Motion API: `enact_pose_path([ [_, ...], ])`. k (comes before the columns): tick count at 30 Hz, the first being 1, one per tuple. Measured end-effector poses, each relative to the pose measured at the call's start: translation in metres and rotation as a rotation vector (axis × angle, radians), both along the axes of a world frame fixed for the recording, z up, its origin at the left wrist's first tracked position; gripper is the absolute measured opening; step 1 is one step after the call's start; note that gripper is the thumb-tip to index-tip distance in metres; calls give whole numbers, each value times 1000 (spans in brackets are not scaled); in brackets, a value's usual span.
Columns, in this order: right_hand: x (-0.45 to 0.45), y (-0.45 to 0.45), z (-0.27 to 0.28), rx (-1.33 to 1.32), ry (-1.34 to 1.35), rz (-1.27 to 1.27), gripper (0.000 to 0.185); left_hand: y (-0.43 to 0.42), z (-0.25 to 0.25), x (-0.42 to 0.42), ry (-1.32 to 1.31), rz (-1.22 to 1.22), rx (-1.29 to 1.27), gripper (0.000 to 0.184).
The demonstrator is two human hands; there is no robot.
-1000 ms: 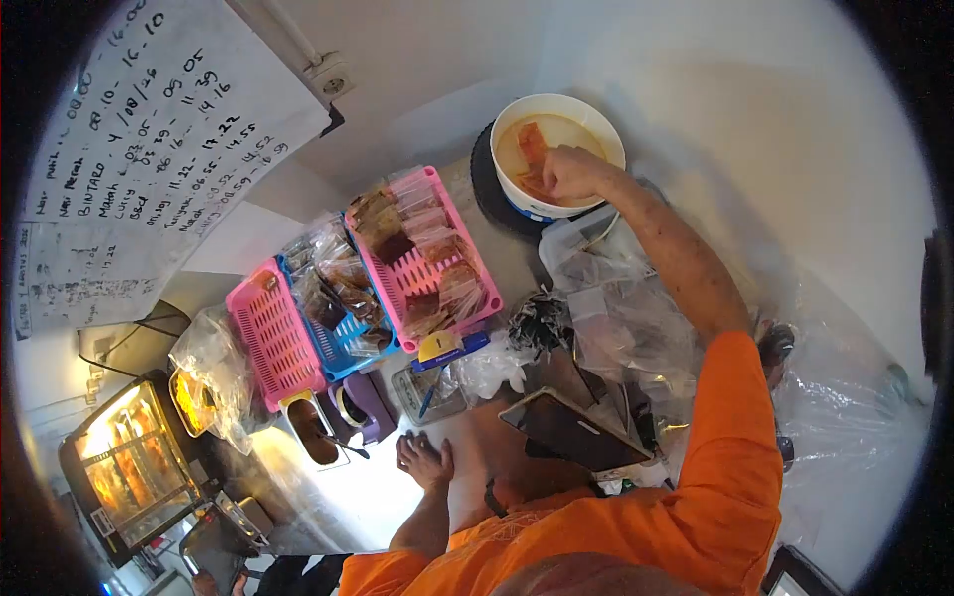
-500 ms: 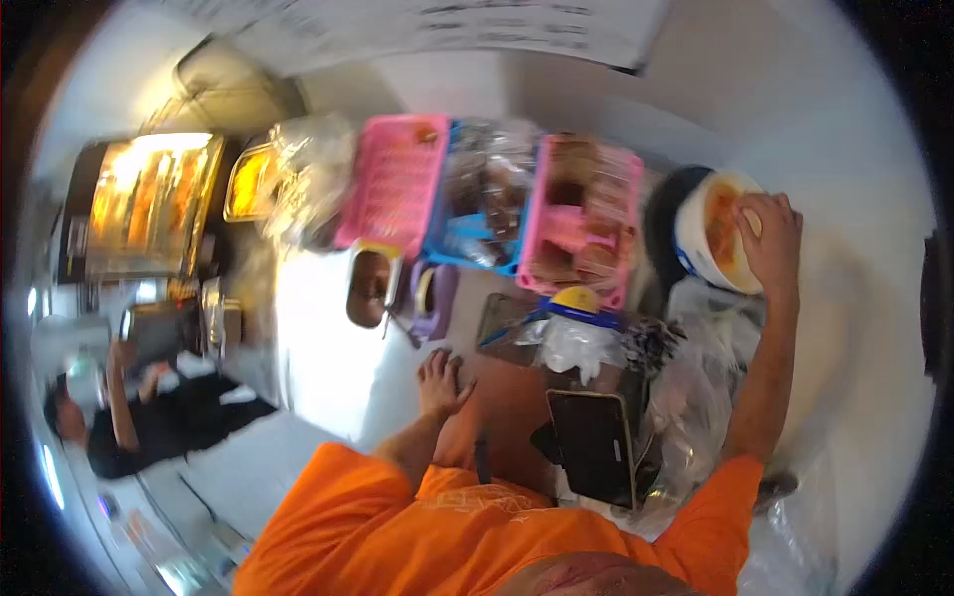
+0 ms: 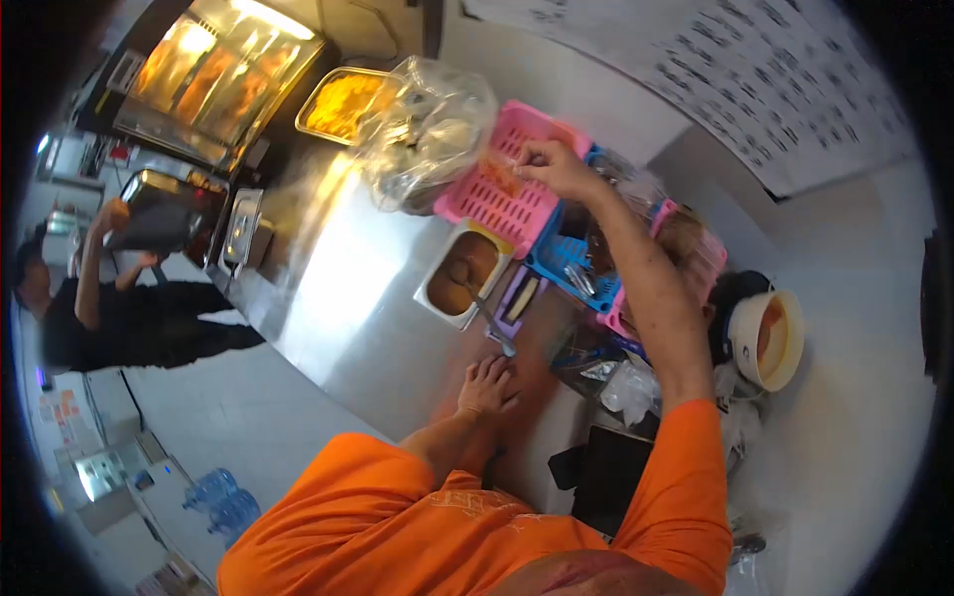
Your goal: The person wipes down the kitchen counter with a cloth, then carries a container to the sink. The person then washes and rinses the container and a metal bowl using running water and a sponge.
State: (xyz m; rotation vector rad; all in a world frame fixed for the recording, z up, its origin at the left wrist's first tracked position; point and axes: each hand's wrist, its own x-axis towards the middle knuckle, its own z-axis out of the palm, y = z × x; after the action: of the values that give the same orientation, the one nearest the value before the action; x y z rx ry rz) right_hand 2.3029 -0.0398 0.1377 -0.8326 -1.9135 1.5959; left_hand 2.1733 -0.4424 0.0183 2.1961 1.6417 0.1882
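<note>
My right hand point(image 3: 561, 171) is above the left pink basket point(image 3: 475, 204), its fingers pinched together. At its fingertips hangs a small clear bag with orange contents point(image 3: 504, 177), blurred in outline. My left hand point(image 3: 487, 387) rests on the steel counter with its fingers spread, holding nothing. Just beyond it lies the handle end of a ladle point(image 3: 500, 336), whose bowl sits in a metal pan of orange-brown sauce point(image 3: 452, 296). A white tub point(image 3: 792, 343) with something orange inside stands at the right.
A blue basket point(image 3: 561, 260) and another pink basket hold packets. Left of them are a large clear plastic bag point(image 3: 427, 129), a tray of yellow food point(image 3: 348, 104) and a lit display case point(image 3: 214, 74). A co-worker in black point(image 3: 139, 323) holds a dark tray at far left.
My right hand has moved left from the white tub to over the left pink basket, with the small orange bag. My left hand stays on the counter. The view has turned.
</note>
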Motion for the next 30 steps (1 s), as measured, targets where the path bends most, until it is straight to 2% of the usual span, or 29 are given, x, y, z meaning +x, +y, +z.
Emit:
enact_pose_path([
  [2,-41,-9,-24,-84,-42,13,8,2,4,-1,-47,3,10,50],
  [3,-58,-25,-4,-226,-278,-53,8,1,3,-2,-48,2,7,50],
  [6,-91,-43,-67,51,-325,42,4,3,2,-7,-44,-8,10,48],
  [9,-100,-53,-83,-27,-186,-41,12,4,3,-7,-67,5,26,48],
  [10,-98,-51,-81,-27,-272,-10,16,5,2,-7,-85,15,33,48],
  [12,-91,-43,-69,-26,-443,46,25,4,4,-5,-100,30,23,48],
  [15,-85,-48,-20,228,-736,54,34,2,4,-7,-66,9,-67,51],
  [17,-63,-62,25,345,-697,97,36,-1,-6,-5,5,-6,-165,54],
  [19,-23,-81,84,347,-592,199,37,-2,-9,-1,34,-28,-203,58],
  [21,32,-108,151,320,-646,123,36,-2,-12,4,17,17,-199,60],
  [23,110,-120,179,297,-528,-8,34,-1,-14,8,41,-16,-118,60],
  [25,204,-135,212,330,-539,-293,31,1,-12,13,44,-6,-45,60],
  [26,249,-147,215,402,-678,-547,26,-3,-11,13,34,5,-10,60],
  [27,314,-147,197,488,-687,-657,21,-3,-8,15,26,19,23,60],
  [29,393,-175,189,319,-1289,-831,20,-3,-2,18,14,10,39,58],
  [30,435,-186,162,201,-1314,-790,20,-2,-1,19,9,4,48,57],
])
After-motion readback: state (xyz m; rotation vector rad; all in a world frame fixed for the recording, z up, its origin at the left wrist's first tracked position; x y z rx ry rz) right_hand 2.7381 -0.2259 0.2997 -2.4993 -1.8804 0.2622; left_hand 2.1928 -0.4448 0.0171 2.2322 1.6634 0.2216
